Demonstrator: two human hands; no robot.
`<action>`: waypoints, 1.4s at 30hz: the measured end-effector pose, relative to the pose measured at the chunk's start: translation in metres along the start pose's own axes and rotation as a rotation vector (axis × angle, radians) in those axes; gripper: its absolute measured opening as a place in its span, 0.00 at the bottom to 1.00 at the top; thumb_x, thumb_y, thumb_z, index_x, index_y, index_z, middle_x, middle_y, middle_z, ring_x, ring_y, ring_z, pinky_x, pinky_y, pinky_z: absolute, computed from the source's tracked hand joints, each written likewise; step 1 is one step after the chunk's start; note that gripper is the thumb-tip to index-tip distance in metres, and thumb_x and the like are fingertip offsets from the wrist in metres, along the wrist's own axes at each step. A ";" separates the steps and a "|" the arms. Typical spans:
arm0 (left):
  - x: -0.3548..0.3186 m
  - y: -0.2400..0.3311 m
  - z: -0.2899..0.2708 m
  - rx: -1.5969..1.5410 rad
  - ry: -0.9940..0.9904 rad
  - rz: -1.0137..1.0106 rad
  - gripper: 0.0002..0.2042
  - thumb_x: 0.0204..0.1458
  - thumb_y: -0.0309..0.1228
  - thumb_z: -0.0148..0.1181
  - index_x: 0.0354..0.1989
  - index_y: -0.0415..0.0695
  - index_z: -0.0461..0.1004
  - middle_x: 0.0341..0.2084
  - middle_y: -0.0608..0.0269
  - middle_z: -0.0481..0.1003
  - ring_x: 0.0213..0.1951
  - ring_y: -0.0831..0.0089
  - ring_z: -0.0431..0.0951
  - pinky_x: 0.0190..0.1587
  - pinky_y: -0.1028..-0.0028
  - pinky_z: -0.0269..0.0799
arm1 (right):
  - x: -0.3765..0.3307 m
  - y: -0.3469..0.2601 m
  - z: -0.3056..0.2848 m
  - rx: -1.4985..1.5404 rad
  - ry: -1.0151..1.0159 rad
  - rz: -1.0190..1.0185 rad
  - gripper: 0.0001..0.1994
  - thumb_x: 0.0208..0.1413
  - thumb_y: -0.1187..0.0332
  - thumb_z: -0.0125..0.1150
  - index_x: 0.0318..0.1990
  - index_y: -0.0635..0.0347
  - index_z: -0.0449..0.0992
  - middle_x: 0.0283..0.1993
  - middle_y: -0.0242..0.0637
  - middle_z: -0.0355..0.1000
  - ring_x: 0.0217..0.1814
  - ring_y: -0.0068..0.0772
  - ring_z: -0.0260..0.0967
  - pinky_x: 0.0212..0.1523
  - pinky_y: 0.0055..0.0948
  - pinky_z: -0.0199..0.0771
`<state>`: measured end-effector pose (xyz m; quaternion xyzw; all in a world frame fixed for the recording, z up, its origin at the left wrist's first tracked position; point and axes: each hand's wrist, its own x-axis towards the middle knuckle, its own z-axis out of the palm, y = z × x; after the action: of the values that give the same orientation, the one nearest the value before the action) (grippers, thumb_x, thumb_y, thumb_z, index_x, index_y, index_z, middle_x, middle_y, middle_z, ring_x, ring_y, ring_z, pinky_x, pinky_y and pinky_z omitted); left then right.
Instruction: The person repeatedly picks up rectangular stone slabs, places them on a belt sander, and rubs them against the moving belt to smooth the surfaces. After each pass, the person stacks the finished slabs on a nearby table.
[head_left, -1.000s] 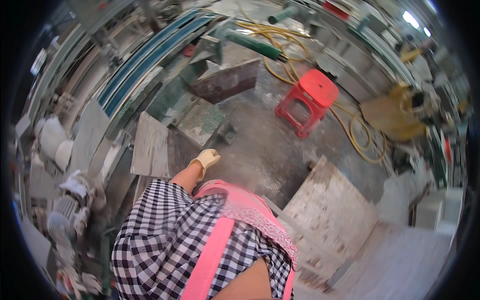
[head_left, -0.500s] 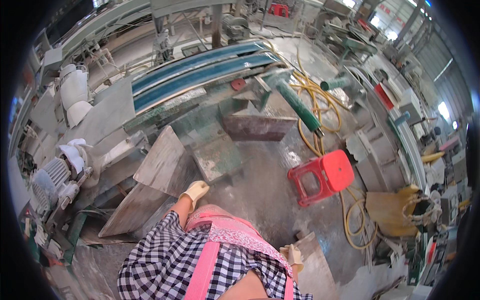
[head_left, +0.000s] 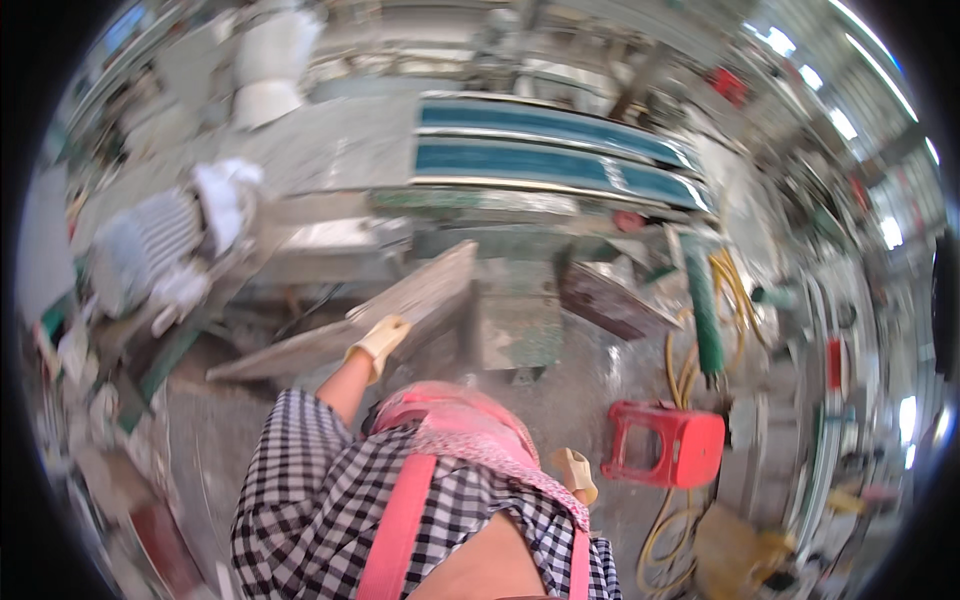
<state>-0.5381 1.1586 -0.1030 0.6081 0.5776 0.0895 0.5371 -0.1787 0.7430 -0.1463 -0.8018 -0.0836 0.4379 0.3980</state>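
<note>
My left hand, in a cream glove, is closed in a loose fist in front of the leaning brown-grey boards. Whether it touches them I cannot tell; nothing shows in its fingers. Low at my right side hangs my right hand, gloved alike, fingers curled and slightly blurred, holding nothing I can see. The red plastic stool stands just to its right, apart from it. Ahead of me, between the boards and another dark brown slab, is a worn green-grey metal block.
Long blue strips lie on a bench across the far side. A green roller and a yellow hose are at the right. On the left stands a ribbed motor with white cloth by it. Wet-looking grey floor lies ahead.
My view has turned left, so the bench, boards and stool sit differently in it. My left hand now overlaps the boards. The grey slab beside my right hand is out of view.
</note>
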 end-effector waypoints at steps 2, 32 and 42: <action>-0.006 -0.001 0.002 -0.102 0.063 0.021 0.19 0.62 0.42 0.51 0.50 0.40 0.77 0.44 0.60 0.79 0.50 0.70 0.76 0.55 0.68 0.69 | 0.038 -0.003 -0.002 -0.196 -0.055 -0.035 0.16 0.58 0.59 0.55 0.42 0.61 0.81 0.41 0.40 0.79 0.42 0.35 0.73 0.46 0.34 0.70; 0.258 0.248 -0.187 0.661 0.789 0.056 0.35 0.49 0.50 0.66 0.60 0.36 0.70 0.61 0.48 0.69 0.66 0.52 0.62 0.67 0.50 0.54 | 0.104 -0.288 0.015 -0.098 0.155 -0.127 0.31 0.68 0.44 0.48 0.39 0.72 0.79 0.14 0.36 0.63 0.16 0.30 0.62 0.38 0.35 0.80; 0.309 0.318 -0.233 0.772 0.370 -0.362 0.59 0.37 0.44 0.75 0.75 0.35 0.42 0.71 0.29 0.48 0.72 0.27 0.47 0.67 0.30 0.44 | 0.086 -0.430 0.107 -0.087 0.051 -0.183 0.27 0.70 0.49 0.49 0.43 0.69 0.79 0.19 0.36 0.69 0.20 0.27 0.66 0.37 0.30 0.75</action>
<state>-0.4176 1.6111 0.0743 0.6269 0.7516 -0.1205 0.1663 -0.1165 1.1325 0.0723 -0.8183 -0.1651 0.3750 0.4030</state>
